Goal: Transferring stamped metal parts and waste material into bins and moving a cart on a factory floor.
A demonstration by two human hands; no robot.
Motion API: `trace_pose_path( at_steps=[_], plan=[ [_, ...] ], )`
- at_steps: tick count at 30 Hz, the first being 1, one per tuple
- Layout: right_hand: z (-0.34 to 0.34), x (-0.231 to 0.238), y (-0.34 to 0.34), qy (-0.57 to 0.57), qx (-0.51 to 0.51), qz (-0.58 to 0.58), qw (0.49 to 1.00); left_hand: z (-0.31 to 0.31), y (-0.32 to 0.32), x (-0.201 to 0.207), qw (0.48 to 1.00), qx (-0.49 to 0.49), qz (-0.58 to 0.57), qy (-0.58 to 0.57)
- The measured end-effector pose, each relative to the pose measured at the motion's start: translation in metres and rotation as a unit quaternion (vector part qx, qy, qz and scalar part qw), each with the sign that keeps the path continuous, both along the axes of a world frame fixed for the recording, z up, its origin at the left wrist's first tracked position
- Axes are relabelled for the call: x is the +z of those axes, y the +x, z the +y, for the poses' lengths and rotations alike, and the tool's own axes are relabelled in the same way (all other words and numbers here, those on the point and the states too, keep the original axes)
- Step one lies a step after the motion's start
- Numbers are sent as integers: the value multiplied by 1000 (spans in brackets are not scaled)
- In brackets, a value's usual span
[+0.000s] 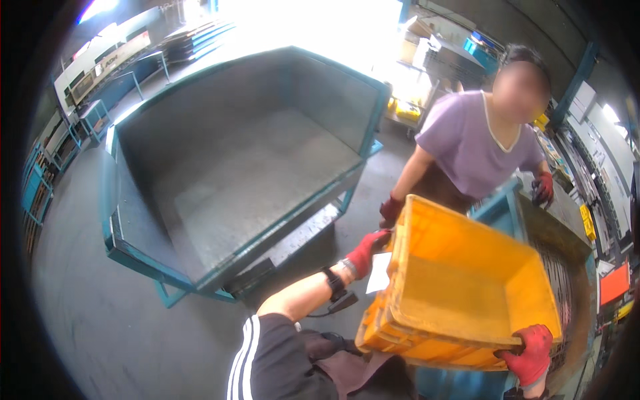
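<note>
An orange plastic crate (460, 293) is tilted in front of me, and its inside looks bare. My left hand (367, 255), in a red glove, is closed at the crate's left side, beside a white paper (379, 273) there. My right hand (530, 353), also red-gloved, has its fingers wrapped over the near right rim. Across from me, a co-worker's red-gloved hand (391, 210) is by the far left corner of the crate; I cannot tell if it grips. Whether a second crate sits under this one is unclear.
A large teal-edged metal bin (247, 167) stands open on my left. The co-worker (467, 137), in a purple shirt, stands beyond the crate, the other gloved hand (543, 188) near another teal-framed bin (510, 207) at right. Shelving (593, 173) lines the right side.
</note>
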State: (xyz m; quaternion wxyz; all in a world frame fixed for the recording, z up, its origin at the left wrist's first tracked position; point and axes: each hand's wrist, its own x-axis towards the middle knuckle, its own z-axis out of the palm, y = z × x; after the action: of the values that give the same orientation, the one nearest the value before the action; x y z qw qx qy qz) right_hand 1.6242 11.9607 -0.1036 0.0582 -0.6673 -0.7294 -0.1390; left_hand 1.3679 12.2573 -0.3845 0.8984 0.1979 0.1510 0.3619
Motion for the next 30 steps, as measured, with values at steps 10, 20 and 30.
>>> trace_pose_path(
  at_steps=[10,20,30],
  plan=[
    [222,-55,-196,-132,151,169,965,-41,-290,-96,950,220,171,139],
    [406,-146,-429,-46,242,224,943,-250,-429,-159,861,249,364,-254],
    [447,-279,-615,-157,314,406,844,-409,-476,-197,653,113,737,132]
  ],
)
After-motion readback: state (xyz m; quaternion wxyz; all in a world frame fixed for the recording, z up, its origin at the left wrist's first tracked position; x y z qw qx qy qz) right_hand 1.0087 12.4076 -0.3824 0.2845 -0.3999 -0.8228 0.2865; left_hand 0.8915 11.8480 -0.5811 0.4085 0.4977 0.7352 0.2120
